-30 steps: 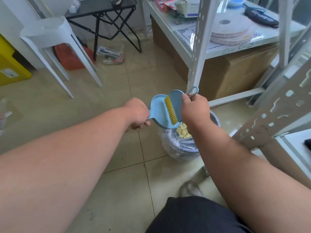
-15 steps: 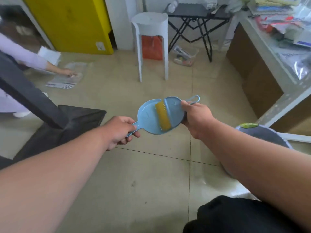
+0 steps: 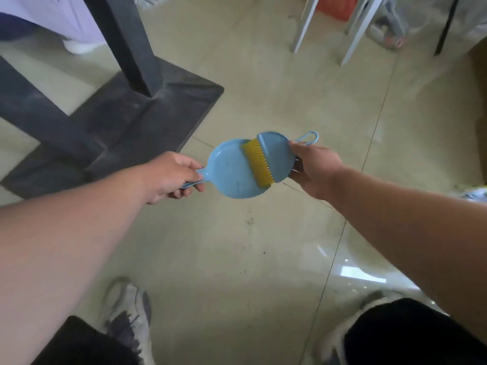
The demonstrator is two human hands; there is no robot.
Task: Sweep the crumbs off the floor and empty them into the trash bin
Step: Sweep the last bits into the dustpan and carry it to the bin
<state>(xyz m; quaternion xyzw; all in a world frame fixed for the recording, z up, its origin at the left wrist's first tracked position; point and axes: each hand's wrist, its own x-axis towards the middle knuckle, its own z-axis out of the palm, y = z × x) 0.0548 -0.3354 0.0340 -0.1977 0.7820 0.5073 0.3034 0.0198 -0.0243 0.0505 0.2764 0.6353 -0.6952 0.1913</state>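
Note:
My left hand (image 3: 172, 177) grips the handle of a small light-blue dustpan (image 3: 232, 175), held level above the tiled floor. My right hand (image 3: 313, 167) holds a light-blue hand brush (image 3: 271, 151) whose yellow bristles lie on the right side of the pan. The pan's visible surface looks bare of crumbs. The trash bin is out of view, apart from a sliver of its bag at the right edge (image 3: 474, 192). A few dark specks mark the floor (image 3: 249, 222) below the pan.
A black table pedestal with a wide flat base (image 3: 137, 119) stands at the left. White stool legs (image 3: 353, 35) rise at the top right. Another person's pale clothing (image 3: 52, 17) shows top left. My shoes (image 3: 129, 312) are at the bottom.
The pan and brush left the trash bin, where crumbs were falling, and swung left over open floor. My view turned left and down, so the bin slid out at the right.

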